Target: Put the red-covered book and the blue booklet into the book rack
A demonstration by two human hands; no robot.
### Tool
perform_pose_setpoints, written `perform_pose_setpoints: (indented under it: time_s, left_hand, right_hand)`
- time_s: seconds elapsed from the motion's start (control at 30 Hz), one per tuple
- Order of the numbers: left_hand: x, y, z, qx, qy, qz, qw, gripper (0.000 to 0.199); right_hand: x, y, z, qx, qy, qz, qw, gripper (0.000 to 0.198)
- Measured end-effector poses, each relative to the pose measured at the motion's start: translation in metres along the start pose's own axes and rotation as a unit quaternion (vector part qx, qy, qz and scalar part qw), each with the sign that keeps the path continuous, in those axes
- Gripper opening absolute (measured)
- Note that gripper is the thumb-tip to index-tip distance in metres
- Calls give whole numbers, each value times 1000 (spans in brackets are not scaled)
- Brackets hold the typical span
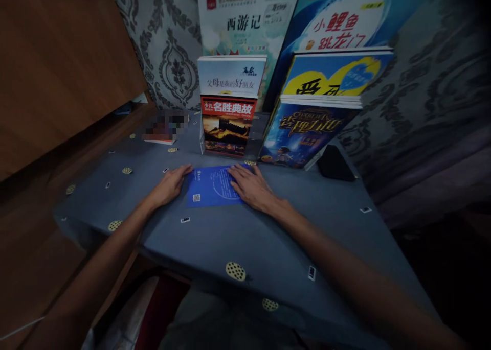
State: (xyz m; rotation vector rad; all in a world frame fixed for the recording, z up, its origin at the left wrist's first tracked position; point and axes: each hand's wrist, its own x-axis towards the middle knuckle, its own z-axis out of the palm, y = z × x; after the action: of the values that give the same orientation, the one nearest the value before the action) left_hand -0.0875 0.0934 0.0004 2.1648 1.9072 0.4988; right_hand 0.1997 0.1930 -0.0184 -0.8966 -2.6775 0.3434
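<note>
A flat blue printed sheet with white text and a QR code lies on the cloth-covered table. My left hand rests at its left edge, fingers stretched forward with the tips by the upper left corner. Across the sheet's right side lies my right hand, palm down with fingers extended, covering part of the print. Neither hand grips anything. Just beyond the sheet stand a red-and-black book and a dark blue book, both upright.
Behind these are a light blue book, a yellow-and-blue book and taller books against the patterned wall. A dark flat object lies at right. Another book, partly blurred, lies at the far left of the table.
</note>
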Motion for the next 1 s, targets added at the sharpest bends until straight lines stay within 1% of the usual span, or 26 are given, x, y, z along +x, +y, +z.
perform_pose_setpoints:
  time_s: [0.13,0.27,0.37,0.5,0.63,0.77,0.87,1.0]
  left_hand:
    - [4,-9,-1,-54,18,5,998,56]
    - [4,-10,4,-52,26,6,998,56]
    - [3,-9,6,-42,34,3,999,56]
    - [2,-8,6,-36,37,6,999,56]
    - [1,-5,5,-21,39,11,999,52]
    - [0,2,4,6,37,21,999,49]
    - [-1,7,4,30,33,23,999,47]
    - [-1,7,6,42,42,18,998,46]
  right_hand:
    - [21,-35,12,48,-56,-106,992,43]
    - [37,-66,26,83,-72,-178,978,43]
    - [29,-78,27,114,-83,-210,967,44]
    - [5,-84,18,155,-94,-236,955,41]
    - [-8,-86,10,156,-107,-240,952,40]
    - [-7,-87,14,153,-97,-229,956,39]
    - [-2,-85,20,133,-82,-193,969,41]
    - [13,-79,25,97,-70,-135,984,46]
